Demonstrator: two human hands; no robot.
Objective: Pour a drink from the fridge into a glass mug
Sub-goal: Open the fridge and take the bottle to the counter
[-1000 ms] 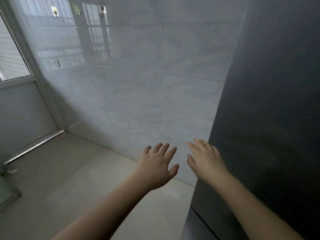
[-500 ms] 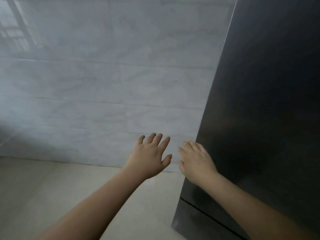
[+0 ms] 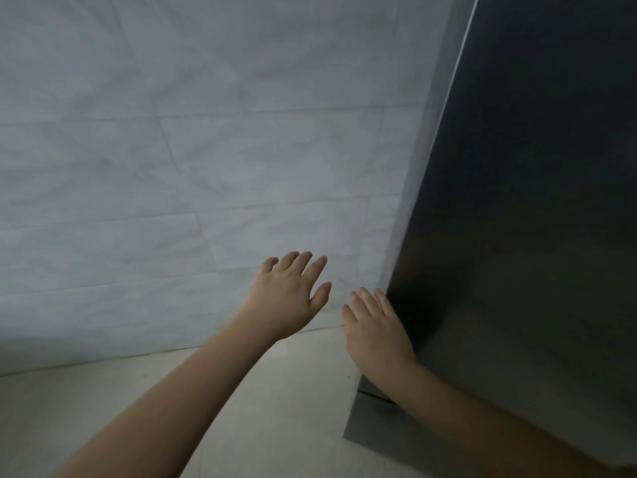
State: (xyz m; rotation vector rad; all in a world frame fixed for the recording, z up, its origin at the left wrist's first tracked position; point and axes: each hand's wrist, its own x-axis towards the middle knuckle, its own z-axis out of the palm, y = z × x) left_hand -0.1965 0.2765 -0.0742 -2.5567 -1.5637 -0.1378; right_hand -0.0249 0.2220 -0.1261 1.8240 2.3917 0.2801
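Your left hand (image 3: pixel 289 294) floats just below the centre of the frame, fingers straight and spread, holding nothing, with the wall behind it. Your right hand (image 3: pixel 374 331) sits just to its right, fingers also extended and relaxed, grasping nothing; its fingertips reach the left edge of the fridge (image 3: pixel 524 236), though you cannot tell from here whether they actually touch the door or only overlap it in the view. The two hands are near each other but apart.

The fridge fills the whole right side of the frame as a tall, dark, faintly glossy slab, its door closed (a thin horizontal seam (image 3: pixel 377 396) shows in the lower right, just under your right wrist, dividing an upper panel from a lower one). A pale bright line runs up its left edge toward the upper right.

The tiled wall (image 3: pixel 189 150) takes up the upper left and centre: large pale grey marble-look tiles laid in staggered courses, with fine grout lines. Along the bottom left lies a light beige floor (image 3: pixel 103 401), smooth and dull, meeting the wall in a slanted line. Both bare forearms enter from the bottom edge.
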